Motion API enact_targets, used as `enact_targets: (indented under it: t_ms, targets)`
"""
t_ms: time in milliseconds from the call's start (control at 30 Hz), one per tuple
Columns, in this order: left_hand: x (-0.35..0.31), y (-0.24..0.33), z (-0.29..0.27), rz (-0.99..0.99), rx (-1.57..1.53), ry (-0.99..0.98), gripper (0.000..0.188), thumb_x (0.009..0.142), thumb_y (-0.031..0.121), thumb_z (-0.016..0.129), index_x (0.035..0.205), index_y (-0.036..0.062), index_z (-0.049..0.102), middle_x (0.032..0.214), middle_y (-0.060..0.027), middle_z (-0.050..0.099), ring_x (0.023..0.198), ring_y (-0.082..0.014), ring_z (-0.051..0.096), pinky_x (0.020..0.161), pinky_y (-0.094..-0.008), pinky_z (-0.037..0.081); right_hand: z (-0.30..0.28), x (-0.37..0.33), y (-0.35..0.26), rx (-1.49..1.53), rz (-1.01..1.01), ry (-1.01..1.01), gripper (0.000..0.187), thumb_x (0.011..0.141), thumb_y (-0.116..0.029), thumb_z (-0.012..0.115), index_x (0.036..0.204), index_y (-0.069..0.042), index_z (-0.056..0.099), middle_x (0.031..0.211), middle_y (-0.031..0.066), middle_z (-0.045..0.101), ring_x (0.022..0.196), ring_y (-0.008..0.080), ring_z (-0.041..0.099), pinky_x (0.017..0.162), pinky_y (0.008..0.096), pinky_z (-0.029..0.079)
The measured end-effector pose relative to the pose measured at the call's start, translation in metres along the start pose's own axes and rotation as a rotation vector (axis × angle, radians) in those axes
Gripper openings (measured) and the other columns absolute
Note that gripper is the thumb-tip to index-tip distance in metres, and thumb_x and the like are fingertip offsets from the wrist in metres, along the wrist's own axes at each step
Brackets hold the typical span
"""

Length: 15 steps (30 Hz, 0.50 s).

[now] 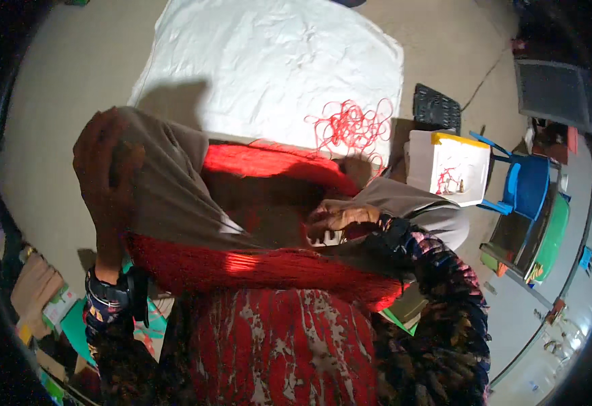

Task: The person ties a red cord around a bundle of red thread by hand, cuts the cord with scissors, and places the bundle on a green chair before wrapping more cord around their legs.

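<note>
The left hand (110,159) lies open over the left knee (164,152), its fingers loosely spread in shadow against the trousers; nothing shows in its grasp. The right hand (343,215) is over the lap, just beside the right knee (411,203), its fingers bent downward. A small pale patch shows under those fingertips, but I cannot tell if the hand grips anything.

The red yarn (262,265) lies as a thick band in 2 visible stretches: 1 across the lap close to the waist, 1 beyond it between the knees. The right hand is between these 2 stretches; the left hand is to their left.

Past the knees, a white cloth (262,74) covers the floor (73,74), a tangle of red thread (353,128) at its near right corner. Bare floor runs along the cloth's left edge. On the right, room is tighter: a black crate (437,107), a white box (418,159) with 1 yellow edge, and a blue chair (531,183) stand close together.
</note>
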<state>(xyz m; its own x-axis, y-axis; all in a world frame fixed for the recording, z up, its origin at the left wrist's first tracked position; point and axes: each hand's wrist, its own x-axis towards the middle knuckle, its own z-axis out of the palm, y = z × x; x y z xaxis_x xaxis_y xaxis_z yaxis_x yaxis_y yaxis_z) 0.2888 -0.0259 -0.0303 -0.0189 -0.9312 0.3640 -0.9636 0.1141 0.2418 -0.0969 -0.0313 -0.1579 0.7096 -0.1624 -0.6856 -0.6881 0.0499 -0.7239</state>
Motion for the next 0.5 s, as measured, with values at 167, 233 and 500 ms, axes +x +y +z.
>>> enact_targets:
  t_ms: [167,233,500]
  targets:
    - [0.015,0.01,0.009,0.131,-0.043,-0.019,0.034,0.084,0.02,0.058,0.115,0.0068,0.057,0.127,-0.0127,0.05,0.121,-0.0324,0.043,0.104,-0.0428,0.03,-0.043,-0.05,-0.039,0.786,-0.068,0.147,0.034,0.095,-0.033,0.046,0.098,-0.001,0.058,0.093,0.0132,0.064,0.085,0.0212,0.064,0.071,0.0327,0.054]
    - [0.021,0.05,0.024,0.016,0.018,-0.06,0.034,0.085,0.019,0.055,0.116,0.0048,0.056,0.127,-0.0155,0.049,0.122,-0.0343,0.041,0.104,-0.0453,0.029,-0.039,-0.078,-0.032,1.048,-0.231,0.276,0.027,0.093,-0.026,0.05,0.099,-0.001,0.055,0.082,0.0099,0.061,0.071,0.0191,0.063,0.062,0.0305,0.055]
    - [0.052,0.013,0.21,0.483,0.003,0.067,0.041,0.084,0.029,0.058,0.108,-0.0036,0.055,0.11,-0.0232,0.056,0.1,-0.0336,0.056,0.089,-0.0466,0.043,0.001,-0.164,0.091,0.569,-0.279,1.412,0.024,0.095,-0.028,0.048,0.086,-0.007,0.056,0.071,-0.0057,0.048,0.06,0.0036,0.04,0.052,0.0212,0.034]
